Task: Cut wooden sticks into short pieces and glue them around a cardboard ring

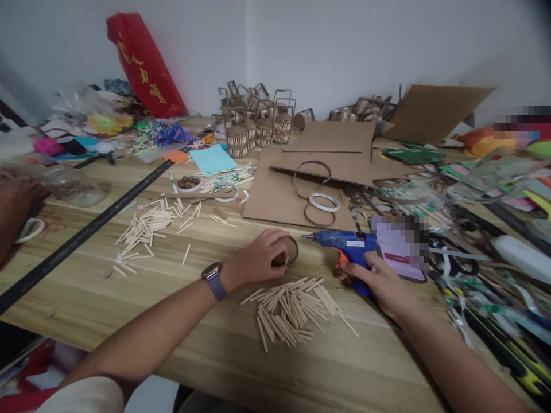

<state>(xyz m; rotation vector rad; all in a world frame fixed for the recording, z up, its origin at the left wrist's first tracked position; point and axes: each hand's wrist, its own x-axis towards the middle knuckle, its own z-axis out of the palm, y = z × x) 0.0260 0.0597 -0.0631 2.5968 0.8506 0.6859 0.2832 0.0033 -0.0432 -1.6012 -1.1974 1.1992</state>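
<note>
My left hand is curled round a small cardboard ring that stands on the wooden table. A watch sits on that wrist. My right hand grips a blue glue gun, whose nozzle points left toward the ring from a short gap away. A pile of short wooden sticks lies on the table just in front of both hands.
More sticks are scattered to the left beside a long black ruler. Cardboard sheets with rings and tape lie behind. Small stick-and-cardboard baskets stand at the back. Another person's hand holds a jar at far left. Scissors and clutter fill the right.
</note>
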